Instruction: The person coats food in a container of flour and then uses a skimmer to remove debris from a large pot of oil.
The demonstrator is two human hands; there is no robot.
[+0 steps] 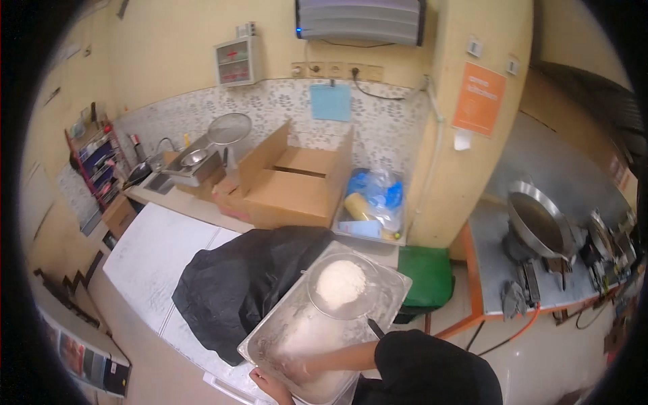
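Observation:
A deep rectangular metal pan (402, 291) holding white powder like flour (316, 331) stands at an angle before me. My right hand (296, 368) is down in the powder at the pan's near left part; its fingers are blurred and partly hidden. At the near left edge, my left hand (271, 386) grips the pan's rim with curled fingers. Across the pan's far end rests a round mesh sieve (316, 298) with a heap of white powder (341, 283) in it. Its black handle (375, 328) points towards my right arm.
Black plastic sheeting (228, 288) lies beside the pan on a white chest-like top (147, 253). Behind stand an open cardboard box (288, 195) and a tray of plastic bags (329, 223). At right are a green bin (425, 278) and a large wok (539, 223) on a metal table.

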